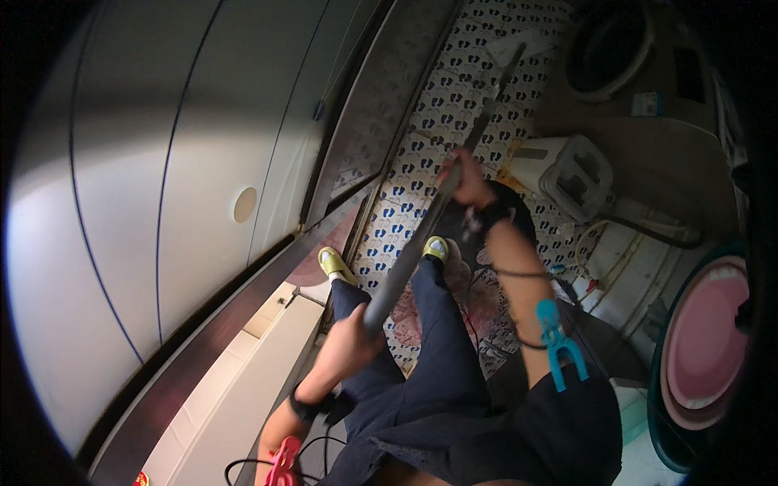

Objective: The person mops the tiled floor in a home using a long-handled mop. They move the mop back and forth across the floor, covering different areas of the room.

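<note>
A long grey pole (419, 243) runs diagonally away from me over the floor. My left hand (349, 346) is closed around its near end, low in the picture. Farther along the shaft, my right hand (467, 176) grips it too, somewhat blurred. At the pole's far end a pale flat piece (523, 47) lies on the patterned floor (419, 161); whether it is a mop head I cannot tell. Each wrist wears a black band. A pink clip (284, 462) is at my left forearm and a turquoise clip (559, 343) at my right, near black cables.
Sliding door panels (340, 152) and a white ledge (243, 401) border the left side. On the right are a front-loading washing machine (656, 97), a whitish plastic bin (559, 170), a hose (650, 234) and stacked pink and green basins (705, 340). My feet wear yellow-green slippers (333, 262).
</note>
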`<state>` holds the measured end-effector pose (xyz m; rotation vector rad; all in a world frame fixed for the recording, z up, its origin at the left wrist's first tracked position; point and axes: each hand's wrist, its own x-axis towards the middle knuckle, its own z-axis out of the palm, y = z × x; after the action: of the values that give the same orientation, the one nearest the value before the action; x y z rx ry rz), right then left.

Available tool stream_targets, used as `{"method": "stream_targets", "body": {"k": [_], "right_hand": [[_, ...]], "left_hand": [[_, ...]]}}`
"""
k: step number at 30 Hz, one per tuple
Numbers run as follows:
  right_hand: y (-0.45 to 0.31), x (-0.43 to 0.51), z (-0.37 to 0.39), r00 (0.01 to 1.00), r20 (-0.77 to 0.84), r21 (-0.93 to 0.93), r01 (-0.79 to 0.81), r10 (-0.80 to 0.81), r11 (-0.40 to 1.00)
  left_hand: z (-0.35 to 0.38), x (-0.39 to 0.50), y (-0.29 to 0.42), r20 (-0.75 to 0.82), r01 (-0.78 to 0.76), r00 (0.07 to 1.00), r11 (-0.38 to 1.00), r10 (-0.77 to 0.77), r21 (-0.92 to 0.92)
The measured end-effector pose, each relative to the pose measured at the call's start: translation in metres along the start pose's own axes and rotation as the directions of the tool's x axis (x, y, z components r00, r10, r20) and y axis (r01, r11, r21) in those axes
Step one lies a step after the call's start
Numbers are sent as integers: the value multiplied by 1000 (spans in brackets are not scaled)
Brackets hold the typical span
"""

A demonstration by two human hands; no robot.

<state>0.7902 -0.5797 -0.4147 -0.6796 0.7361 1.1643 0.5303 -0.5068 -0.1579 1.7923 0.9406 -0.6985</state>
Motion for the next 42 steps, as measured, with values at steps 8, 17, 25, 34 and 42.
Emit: {"method": "stream_targets", "body": {"k": [8, 17, 25, 34, 42], "right_hand": [[-40, 57, -34, 769, 625, -362, 131, -136, -923], [177, -83, -36, 873, -66, -997, -42, -484, 61], [372, -236, -29, 830, -349, -663, -546, 434, 511], [326, -173, 11, 988, -28, -601, -138, 152, 787], [169, -57, 12, 1000, -25, -412, -17, 8, 911]], "left_hand": [[57, 27, -22, 583, 576, 813, 132, 13, -807], [45, -163, -168, 865, 808, 476, -466, 158, -360], [-5, -346, -201, 727, 856, 352, -111, -590, -505], [-69, -273, -136, 452, 847, 531, 454, -717, -275], [-20, -118, -96, 351, 614, 783, 729, -514, -302]]}}
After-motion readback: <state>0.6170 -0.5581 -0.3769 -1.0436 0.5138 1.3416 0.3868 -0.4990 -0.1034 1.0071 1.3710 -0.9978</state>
